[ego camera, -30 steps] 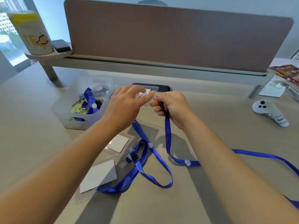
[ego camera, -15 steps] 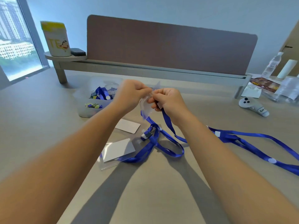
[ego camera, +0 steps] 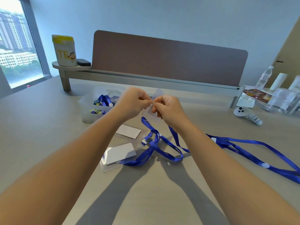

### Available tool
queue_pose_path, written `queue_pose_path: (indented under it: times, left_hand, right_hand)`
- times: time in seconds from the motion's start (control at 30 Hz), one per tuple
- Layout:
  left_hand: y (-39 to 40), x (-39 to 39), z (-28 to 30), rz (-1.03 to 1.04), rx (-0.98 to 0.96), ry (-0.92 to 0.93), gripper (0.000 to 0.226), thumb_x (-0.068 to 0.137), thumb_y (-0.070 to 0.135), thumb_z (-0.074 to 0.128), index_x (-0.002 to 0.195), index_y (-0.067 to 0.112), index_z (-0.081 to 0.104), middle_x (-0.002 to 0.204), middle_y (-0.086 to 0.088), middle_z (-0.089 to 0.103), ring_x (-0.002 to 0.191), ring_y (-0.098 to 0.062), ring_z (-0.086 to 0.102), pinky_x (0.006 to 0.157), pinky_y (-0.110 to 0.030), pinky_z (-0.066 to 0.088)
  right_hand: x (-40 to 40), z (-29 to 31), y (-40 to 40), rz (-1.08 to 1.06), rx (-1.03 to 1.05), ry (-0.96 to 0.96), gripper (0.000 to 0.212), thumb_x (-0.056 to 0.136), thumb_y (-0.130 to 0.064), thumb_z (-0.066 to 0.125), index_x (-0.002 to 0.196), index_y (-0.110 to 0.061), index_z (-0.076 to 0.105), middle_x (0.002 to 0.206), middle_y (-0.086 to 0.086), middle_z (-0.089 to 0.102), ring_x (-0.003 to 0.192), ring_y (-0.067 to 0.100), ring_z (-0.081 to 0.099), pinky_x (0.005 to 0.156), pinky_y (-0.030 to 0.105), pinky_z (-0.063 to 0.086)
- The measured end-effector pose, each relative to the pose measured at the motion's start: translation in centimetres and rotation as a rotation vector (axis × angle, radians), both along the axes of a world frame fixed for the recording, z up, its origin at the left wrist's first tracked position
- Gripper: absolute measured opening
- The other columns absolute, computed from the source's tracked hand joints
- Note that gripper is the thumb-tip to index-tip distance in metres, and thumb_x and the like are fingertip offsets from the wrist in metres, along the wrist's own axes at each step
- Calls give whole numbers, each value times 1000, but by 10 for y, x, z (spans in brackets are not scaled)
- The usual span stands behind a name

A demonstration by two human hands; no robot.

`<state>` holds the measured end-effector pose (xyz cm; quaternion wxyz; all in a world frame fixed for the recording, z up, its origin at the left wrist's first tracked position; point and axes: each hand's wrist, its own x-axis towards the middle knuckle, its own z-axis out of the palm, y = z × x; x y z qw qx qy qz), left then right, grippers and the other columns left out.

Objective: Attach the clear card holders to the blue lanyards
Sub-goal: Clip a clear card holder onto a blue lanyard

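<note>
We judge 1 clear card holder already attached; our fingers pinch another card holder onto its blue lanyard.

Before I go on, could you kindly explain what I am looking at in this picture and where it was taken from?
There is no machine here. A camera worn on a person's head looks forward and down at their two bare arms. The left hand and right hand meet above a desk, pinching a clear holder together; a blue lanyard hangs from the right hand. On the desk lie another lanyard, a holder with a white card, a loose card, a plastic box of clips and a white controller.
</note>
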<state>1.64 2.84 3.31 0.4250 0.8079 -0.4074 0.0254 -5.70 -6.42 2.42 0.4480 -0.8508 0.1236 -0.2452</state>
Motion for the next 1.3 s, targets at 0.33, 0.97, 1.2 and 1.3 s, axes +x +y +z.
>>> queue_pose_path:
  times: [0.33, 0.97, 1.2, 1.3]
  left_hand:
    - [-4, 14, 3, -2, -118, 659, 37, 88, 45, 42, 70, 13, 49, 73, -5, 51, 65, -14, 49, 64, -24, 45]
    - [-36, 26, 25, 300, -743, 974, 8, 88, 15, 54, 89, 7, 54, 73, -7, 60, 62, -12, 62, 61, -19, 54]
    - [-31, 32, 38, 384, -764, 885, 19, 86, 13, 57, 103, 4, 56, 76, -8, 62, 63, -14, 63, 74, -27, 57]
    - [-35, 29, 39, 383, -774, 909, 16, 86, 15, 57, 99, 7, 55, 71, -5, 60, 61, -13, 63, 65, -22, 55]
  right_hand:
    - [15, 21, -19, 107, 200, 7, 22, 94, -7, 43, 76, -12, 55, 66, -1, 57, 53, 8, 46, 45, 11, 42]
    - [1, -3, -69, -476, -379, 294, 29, 86, -21, 55, 110, -8, 45, 103, 9, 56, 91, 28, 56, 63, 31, 38]
    - [-13, 12, -78, -447, 66, 413, 56, 92, -53, 33, 64, -8, 53, 65, 7, 61, 50, 17, 53, 47, 22, 39]
    - [-13, 11, -73, -252, 602, 352, 53, 97, -44, 23, 106, -4, 57, 89, 14, 65, 63, 20, 61, 54, 27, 48]
